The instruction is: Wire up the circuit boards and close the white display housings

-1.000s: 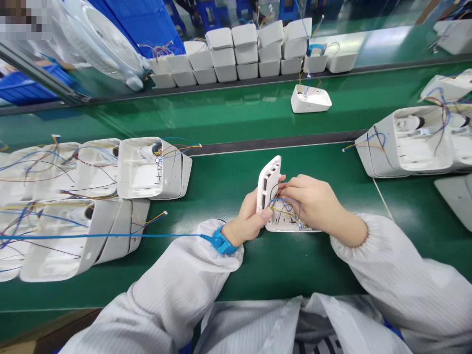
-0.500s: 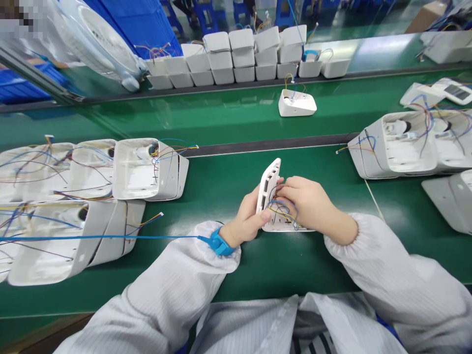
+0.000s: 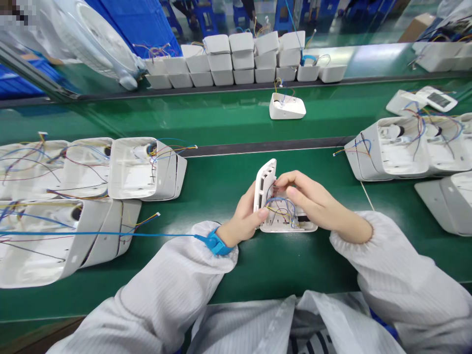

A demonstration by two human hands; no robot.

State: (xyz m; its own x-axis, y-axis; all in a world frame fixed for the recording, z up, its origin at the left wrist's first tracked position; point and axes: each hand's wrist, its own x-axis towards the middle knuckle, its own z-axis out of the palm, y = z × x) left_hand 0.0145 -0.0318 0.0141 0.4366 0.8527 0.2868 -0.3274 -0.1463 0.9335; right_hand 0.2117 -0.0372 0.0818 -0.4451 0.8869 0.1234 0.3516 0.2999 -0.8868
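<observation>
My left hand (image 3: 246, 211) is closed round a white plastic cover (image 3: 264, 184), tilted up almost on edge with its slotted side showing. Just right of it, my right hand (image 3: 313, 199) reaches its fingertips to the cover's inner face; the thumb stands apart from them. Exactly what the fingertips touch is hidden behind the cover's edge. Under the right hand lies a shallow white housing (image 3: 269, 228) on the green bench. Thin blue, yellow and red wires (image 3: 282, 209) loop between housing and cover. A blue wrist strap (image 3: 220, 242) circles my left wrist.
White housings with loose wires (image 3: 134, 169) stand in rows at left, and more housings (image 3: 387, 147) at right. One small wired housing (image 3: 287, 107) sits beyond the dark strip. Stacked white housings (image 3: 243, 59) and a fan (image 3: 105, 39) line the back. A blue cord (image 3: 110, 234) crosses the left side.
My right hand has lifted slightly from the wires, with its thumb now apart from the fingers, so more of the housing's inside shows. The left hand keeps its hold on the cover.
</observation>
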